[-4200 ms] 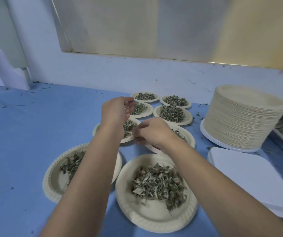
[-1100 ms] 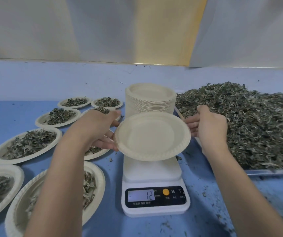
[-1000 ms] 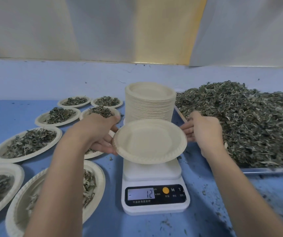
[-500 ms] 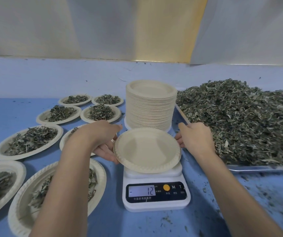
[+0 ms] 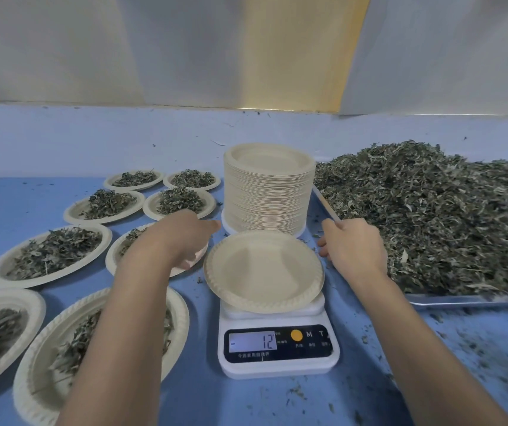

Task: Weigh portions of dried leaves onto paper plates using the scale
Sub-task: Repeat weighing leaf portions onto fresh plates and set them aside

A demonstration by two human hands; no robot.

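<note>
The pale round empty paper plate (image 5: 263, 269) has come down out of both hands since the earlier frames and now sits alone on the white digital kitchen scale (image 5: 277, 348) at lower centre, and the hands have drawn off to either side of it.

At the left of the frame, cream paper plates already heaped with dried leaves (image 5: 49, 256) lie in rows on the blue worktop (image 5: 16, 204). The left hand (image 5: 182, 238) hovers just beside the empty plate's left rim. Its grip is wide, with fingers stretched out, and it holds nothing. Behind the scale stands a tall stack of unused paper plates (image 5: 268, 192). The right hand (image 5: 352, 244) hangs right of the plate, by the near corner of the metal tray (image 5: 461, 299) that carries the big heap of grey-green dried leaves (image 5: 431, 216). Its grip is loose, with fingers slightly bent, and it too is empty.

The step in hand is setting up a new portion, with the plate placed and no leaves on it. The display shows 12, seemingly with a minus dash before it. The next move is probably for the right hand to take a pinch from the heap, drop it on the plate and watch the reading.
</note>
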